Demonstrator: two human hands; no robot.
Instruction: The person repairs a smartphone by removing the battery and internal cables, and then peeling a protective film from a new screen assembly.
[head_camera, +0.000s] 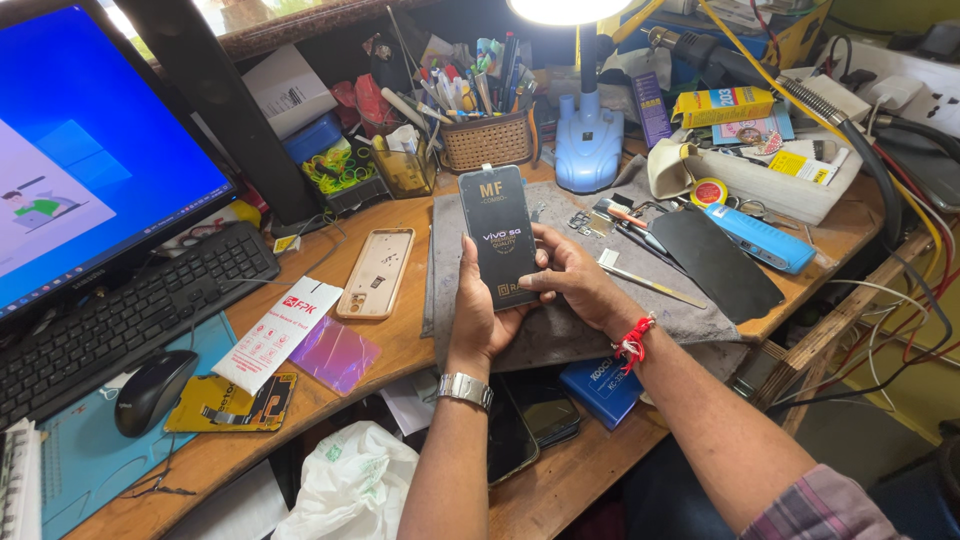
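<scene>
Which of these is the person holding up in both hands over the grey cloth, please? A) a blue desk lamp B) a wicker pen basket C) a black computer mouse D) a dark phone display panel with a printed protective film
D: the left hand and right hand both grip the dark phone display panel above the grey cloth, while the black mouse lies untouched near the keyboard.

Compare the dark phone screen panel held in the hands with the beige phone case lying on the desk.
The screen panel is black and glossy with a printed film; the phone case is pale beige and matte. The panel is raised and tilted, gripped by the left hand and touched by the right hand; the case lies flat and untouched on the wooden desk. The case has a camera cutout; the panel shows none. Both are slim, phone-sized rectangles.
</scene>
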